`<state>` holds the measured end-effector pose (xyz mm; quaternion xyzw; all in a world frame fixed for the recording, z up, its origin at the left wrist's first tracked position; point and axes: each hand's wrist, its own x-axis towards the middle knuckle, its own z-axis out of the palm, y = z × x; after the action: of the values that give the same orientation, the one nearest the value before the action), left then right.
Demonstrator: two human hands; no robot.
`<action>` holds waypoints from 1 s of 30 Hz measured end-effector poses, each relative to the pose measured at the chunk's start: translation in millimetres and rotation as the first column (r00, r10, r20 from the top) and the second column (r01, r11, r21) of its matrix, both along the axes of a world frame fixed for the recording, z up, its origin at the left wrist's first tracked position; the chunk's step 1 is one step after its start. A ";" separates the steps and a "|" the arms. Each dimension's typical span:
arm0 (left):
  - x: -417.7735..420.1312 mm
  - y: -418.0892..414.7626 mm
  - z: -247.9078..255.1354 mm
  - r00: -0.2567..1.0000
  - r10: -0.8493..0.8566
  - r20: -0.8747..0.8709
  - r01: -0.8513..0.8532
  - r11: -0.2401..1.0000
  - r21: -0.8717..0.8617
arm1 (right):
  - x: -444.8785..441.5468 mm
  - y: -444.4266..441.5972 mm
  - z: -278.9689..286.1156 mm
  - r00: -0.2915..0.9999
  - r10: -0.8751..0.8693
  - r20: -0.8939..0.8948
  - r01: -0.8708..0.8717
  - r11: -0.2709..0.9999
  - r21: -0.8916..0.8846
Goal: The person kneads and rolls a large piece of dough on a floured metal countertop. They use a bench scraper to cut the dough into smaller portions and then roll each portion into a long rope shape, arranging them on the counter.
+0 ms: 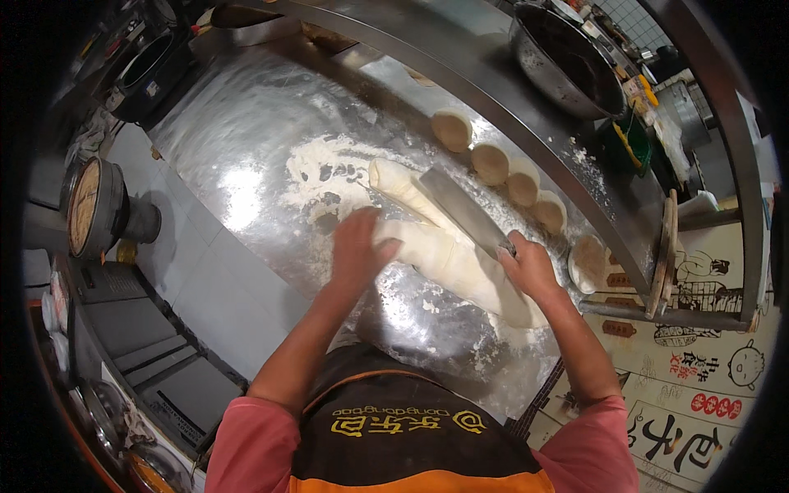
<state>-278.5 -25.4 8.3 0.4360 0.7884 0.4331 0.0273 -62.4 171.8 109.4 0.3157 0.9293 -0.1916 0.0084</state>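
Observation:
My right hand (529,264) grips the handle of a broad-bladed knife (465,209). Its metal blade lies along the far side of the pale dough, pointing up and left. A long, thick strip of dough (453,262) stretches across the floured metal worktop (265,154). Beyond it, a second folded length of dough (397,179) lies beside the blade. At the left end of the nearer strip is my left hand (359,246), slightly blurred. Its thumb is apart from the fingers and close to the dough end; firm contact is hard to judge.
Several round pale pieces with tan faces (490,164) line the worktop's far side. Above them runs a metal shelf (474,68) bearing a large metal basin (567,61) and a green container (625,145). Wooden boards (662,256) stand at right. White flour (327,169) is scattered about.

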 end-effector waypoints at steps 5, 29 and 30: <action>20.6 27.6 -14.6 0.934 -0.342 -0.100 0.323 0.931 -0.167 | 26.5 -6.8 16.4 0.988 0.075 0.137 -0.079 0.997 0.019; 12.3 23.4 -21.4 0.901 -0.425 -0.090 0.402 0.894 -0.196 | -10.1 -2.1 -44.7 0.941 0.170 0.292 -0.182 0.983 0.012; 10.5 23.8 -21.2 0.892 -0.441 -0.101 0.420 0.890 -0.178 | -9.7 -1.9 -56.9 0.949 0.168 0.265 -0.177 0.984 0.009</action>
<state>-268.0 -1.7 -12.8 0.6256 0.7026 0.3236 0.1011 -72.0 169.9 52.4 0.2561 0.9469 -0.1313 0.1433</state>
